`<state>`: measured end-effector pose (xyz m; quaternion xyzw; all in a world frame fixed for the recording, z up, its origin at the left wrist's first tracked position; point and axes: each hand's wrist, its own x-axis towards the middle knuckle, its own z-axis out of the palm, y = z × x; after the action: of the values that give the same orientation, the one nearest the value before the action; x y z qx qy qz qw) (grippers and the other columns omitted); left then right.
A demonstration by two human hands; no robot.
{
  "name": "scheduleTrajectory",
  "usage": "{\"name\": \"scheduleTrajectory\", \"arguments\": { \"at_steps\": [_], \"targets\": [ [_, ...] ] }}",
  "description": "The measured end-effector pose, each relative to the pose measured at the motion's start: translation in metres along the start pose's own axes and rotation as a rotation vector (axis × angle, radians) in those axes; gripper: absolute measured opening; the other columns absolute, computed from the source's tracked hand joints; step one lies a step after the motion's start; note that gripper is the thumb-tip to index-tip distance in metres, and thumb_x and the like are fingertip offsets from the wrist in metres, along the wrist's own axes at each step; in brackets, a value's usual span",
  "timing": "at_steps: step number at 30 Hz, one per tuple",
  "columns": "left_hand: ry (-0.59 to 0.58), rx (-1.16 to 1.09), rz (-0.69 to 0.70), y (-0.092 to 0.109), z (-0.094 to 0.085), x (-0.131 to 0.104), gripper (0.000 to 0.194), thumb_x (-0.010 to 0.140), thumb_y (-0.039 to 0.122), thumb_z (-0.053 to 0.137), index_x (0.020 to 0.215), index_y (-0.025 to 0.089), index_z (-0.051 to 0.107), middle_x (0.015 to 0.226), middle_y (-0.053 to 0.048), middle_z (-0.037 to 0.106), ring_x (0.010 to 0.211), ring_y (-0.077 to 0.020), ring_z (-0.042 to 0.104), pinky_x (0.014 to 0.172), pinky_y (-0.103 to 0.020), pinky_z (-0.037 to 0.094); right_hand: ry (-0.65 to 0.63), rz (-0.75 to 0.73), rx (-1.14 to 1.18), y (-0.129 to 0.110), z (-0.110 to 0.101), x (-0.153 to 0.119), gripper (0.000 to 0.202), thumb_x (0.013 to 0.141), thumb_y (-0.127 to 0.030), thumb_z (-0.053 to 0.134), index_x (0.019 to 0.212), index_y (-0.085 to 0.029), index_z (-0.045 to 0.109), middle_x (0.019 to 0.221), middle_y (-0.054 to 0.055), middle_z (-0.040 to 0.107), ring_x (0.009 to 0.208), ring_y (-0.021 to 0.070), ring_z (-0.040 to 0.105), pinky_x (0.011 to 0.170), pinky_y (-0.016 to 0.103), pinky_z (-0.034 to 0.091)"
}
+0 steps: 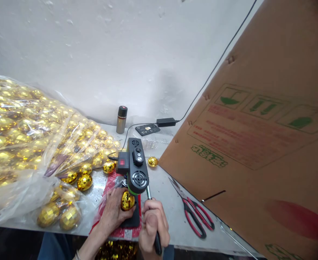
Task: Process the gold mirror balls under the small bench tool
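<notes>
White plaster wall stands behind a pale worktable (164,202) that carries everything in reach. At the near edge my left hand (112,213) closes around a faceted gold mirror-finish egg-shaped ornament (127,200), holding it on the black base plate under the head of a small black-and-grey benchtop machine with a green ring (137,168). My right hand (152,225) is wrapped in a fist around the machine's black-gripped metal lever (153,216) — thumb on top. A red mat (107,187) lies beneath the machine.

To my left, clear plastic bags of identical gold ornaments (20,144) are piled high; loose ones lie just beside the mat. Red-handled scissors (194,215) rest to my right, near a large brown cardboard sheet with green and red printing (256,144) — it leans over the table edge. A steel flask with a dark cap (121,119) stands by the wall.
</notes>
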<state>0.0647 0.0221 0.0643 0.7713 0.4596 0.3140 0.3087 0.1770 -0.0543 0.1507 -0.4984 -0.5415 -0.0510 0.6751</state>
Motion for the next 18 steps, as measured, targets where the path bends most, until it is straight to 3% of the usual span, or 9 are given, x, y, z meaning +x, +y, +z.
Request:
{"name": "scheduleTrajectory", "arguments": {
  "at_steps": [8, 18],
  "targets": [
    [-0.025, 0.000, -0.023, 0.002, -0.001, 0.000, 0.043, 0.074, 0.038, 0.080, 0.113, 0.023, 0.072, 0.111, -0.010, 0.078, 0.107, -0.0375, 0.071, 0.094, -0.053, 0.051, 0.107, -0.008, -0.015, -0.002, 0.010, -0.002, 0.040, 0.110, -0.022, 0.038, 0.071, -0.024, 0.047, 0.068, -0.005, 0.056, 0.061, 0.0126, 0.053, 0.081, 0.032, 0.051],
    [-0.040, -0.013, -0.049, 0.005, -0.003, 0.000, 0.040, 0.076, 0.040, 0.079, 0.111, 0.023, 0.071, 0.111, -0.011, 0.078, 0.108, -0.0378, 0.069, 0.097, -0.054, 0.049, 0.147, -0.006, -0.013, 0.003, 0.014, -0.006, 0.039, 0.110, -0.025, 0.039, 0.072, -0.025, 0.047, 0.066, -0.004, 0.056, 0.059, 0.0140, 0.052, 0.078, 0.034, 0.051]
  ]
}}
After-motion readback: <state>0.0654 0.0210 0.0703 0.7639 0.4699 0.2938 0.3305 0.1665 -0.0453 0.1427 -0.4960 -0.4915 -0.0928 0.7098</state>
